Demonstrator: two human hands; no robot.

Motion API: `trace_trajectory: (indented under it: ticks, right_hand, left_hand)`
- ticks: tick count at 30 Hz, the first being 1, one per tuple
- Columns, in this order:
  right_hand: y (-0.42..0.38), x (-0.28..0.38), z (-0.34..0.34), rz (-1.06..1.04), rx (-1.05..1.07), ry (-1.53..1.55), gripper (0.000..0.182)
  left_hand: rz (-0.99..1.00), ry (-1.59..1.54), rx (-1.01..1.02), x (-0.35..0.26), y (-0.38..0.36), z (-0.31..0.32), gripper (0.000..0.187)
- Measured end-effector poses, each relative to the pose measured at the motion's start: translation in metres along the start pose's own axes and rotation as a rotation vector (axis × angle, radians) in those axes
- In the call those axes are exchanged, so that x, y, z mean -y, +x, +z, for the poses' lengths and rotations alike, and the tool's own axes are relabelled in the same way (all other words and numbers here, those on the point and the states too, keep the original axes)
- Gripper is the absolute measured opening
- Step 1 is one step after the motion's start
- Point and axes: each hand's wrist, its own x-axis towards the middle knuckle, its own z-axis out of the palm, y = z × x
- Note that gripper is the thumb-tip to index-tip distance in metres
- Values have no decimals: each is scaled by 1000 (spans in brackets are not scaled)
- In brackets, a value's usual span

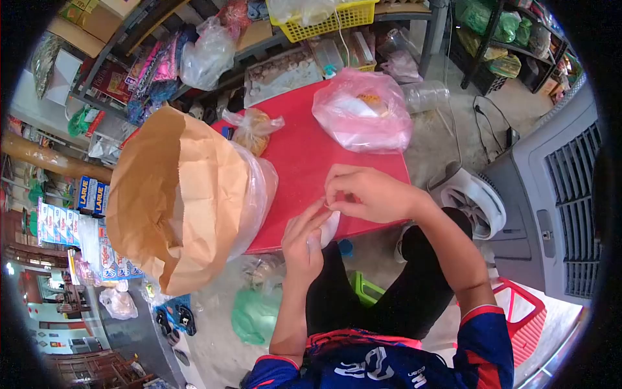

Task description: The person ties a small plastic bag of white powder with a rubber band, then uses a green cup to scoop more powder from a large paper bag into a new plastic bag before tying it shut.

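Over the near edge of the red table (295,165), my two hands meet around a small whitish plastic bag (330,228). My left hand (304,240) closes about its side, fingers pointing up and a ring on one of them. My right hand (372,192) pinches at its top, close to the left fingertips. What the small bag contains is hidden. A large open brown paper sack (207,188) stands left of my hands with clear plastic around its side. Beyond them lie a knotted clear bag of yellowish-brown food (254,133) and an open pink plastic bag (363,110).
Shelves with a yellow basket (324,21) run behind the table. A grey air cooler (557,201) stands at the right, near a red plastic stool (518,318). A green plastic bag (256,316) lies on the floor. Stacked boxes (91,194) are at the left.
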Motion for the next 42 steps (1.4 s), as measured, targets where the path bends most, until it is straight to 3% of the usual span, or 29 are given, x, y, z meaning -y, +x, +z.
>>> trace_trajectory:
  ticks: [4, 7, 15, 16, 23, 24, 26, 28, 32, 34, 35, 37, 39, 42]
  right_hand:
    - [-1, -10, 4, 4, 24, 55, 12]
    - [-2, -14, 3, 37, 60, 82, 12]
    - [-2, -8, 5, 110, -6, 222, 13]
    - [0, -17, 15, 42, -94, 282, 11]
    - [7, -8, 28, 46, -7, 853, 11]
    - [9, -4, 25, 67, 24, 850, 21]
    - [10, 13, 21, 45, 64, 1001, 26]
    - [11, 21, 24, 8, 87, 1085, 33]
    - [5, 39, 38, -82, 294, 1422, 31]
    - [1, 47, 36, -83, 484, 1235, 30]
    - [-3, 49, 26, -30, 626, 1096, 31]
    - [-11, 51, 15, -78, 523, 760, 15]
    - [-12, 45, 13, -209, 517, 557, 14]
    - [-11, 44, 6, -265, 706, 510, 16]
  left_hand:
    - [-52, -20, 23, -8, -1, -3, 45]
    - [-39, -39, -14, -7, -4, 0, 37]
    - [-114, -185, 56, -10, -10, -5, 40]
    - [-116, -202, 84, -10, -9, -9, 41]
    - [-201, -425, 17, -10, -7, -35, 66]
    - [-199, -474, 17, -14, -6, -42, 67]
    - [-162, -559, 2, -24, 0, -47, 73]
    - [-120, -696, 88, -26, -2, -58, 72]
    - [-37, -973, 172, -36, -10, -70, 70]
    - [31, -1198, 247, -33, -10, -74, 74]
    - [-7, -1136, 241, -33, -11, -77, 74]
    - [-80, -1008, 227, -49, -5, -85, 74]
    - [-111, -877, 294, -56, -3, -87, 69]
    - [-70, -770, 395, -54, 5, -80, 66]
